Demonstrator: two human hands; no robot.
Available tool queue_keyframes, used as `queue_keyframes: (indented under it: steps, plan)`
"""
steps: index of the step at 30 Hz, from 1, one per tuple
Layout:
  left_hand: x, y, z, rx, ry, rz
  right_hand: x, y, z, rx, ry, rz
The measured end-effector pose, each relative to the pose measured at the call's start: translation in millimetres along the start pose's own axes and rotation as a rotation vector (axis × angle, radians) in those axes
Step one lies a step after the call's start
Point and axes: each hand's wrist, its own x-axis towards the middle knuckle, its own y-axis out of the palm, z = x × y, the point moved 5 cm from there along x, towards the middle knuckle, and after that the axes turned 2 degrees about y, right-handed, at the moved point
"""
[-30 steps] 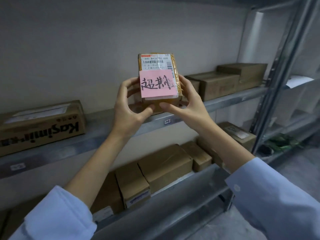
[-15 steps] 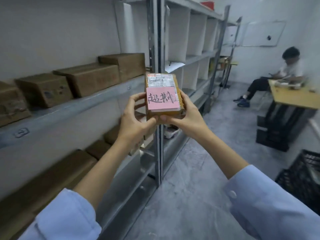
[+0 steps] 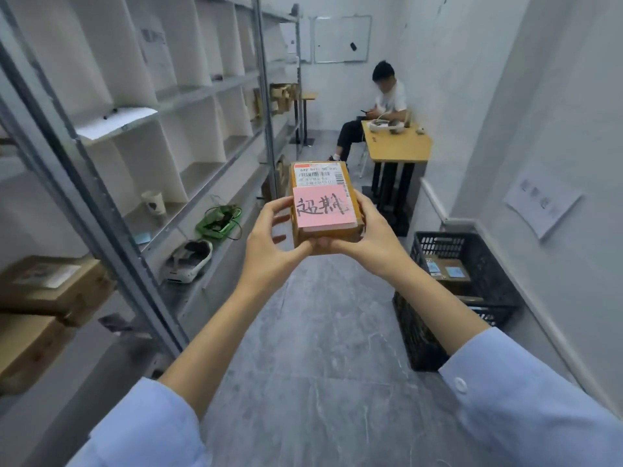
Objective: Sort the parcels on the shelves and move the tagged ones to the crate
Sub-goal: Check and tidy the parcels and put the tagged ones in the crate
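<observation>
Shelving [image 3: 101, 203] fills the whole side left of the grip, with brown boxes [image 3: 50, 288] low on it, well apart from the held load. To the right of the grip and lower down, against the wall, stands the black crate [image 3: 472, 239], open-topped, with a couple of flat parcels [image 3: 446, 269] lying inside. Between shelving and crate, over bare floor, the small brown parcel [image 3: 337, 234] is held up face-on, clear of both. The left hand [image 3: 269, 246] takes its left edge, thumb under the near bottom edge and fingers curled toward the side. The right hand [image 3: 376, 239] wraps the right edge in the same way, so the parcel is gripped from both sides. On its face, just above the thumbs, a pink tag [image 3: 322, 207] carries handwritten characters, and above that sits a white shipping label [image 3: 318, 175]. From this I judge the parcel to be a tagged one and the carrying step to be in hand: it is off the shelf and not yet in the crate. The next move calls for bringing the load right and down past the crate's rim, then setting it flat on or beside the parcels inside.
</observation>
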Motion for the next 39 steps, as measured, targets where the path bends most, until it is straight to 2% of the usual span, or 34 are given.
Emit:
queue_keyframes:
  steps: [12, 18, 25, 39]
  plan:
    - [132.8, 234.5, 84.7, -0.104, 0.028, 0.303, 85.8, -159.0, -157.8, -0.147, 0.240, -0.239]
    - [209.5, 331.0, 129.6, -0.111, 0.042, 0.453, 147.0, -211.9, -227.6, -0.139, 0.348, -0.312]
    - [252.9, 427.1, 186.0, -0.077, 0.002, 0.558, 190.0, -255.1, -306.8, -0.083, 0.410, -0.357]
    - [272.6, 632.6, 306.4, 0.037, -0.216, 0.753, 233.7, -360.6, -545.5, 0.017, 0.637, -0.202]
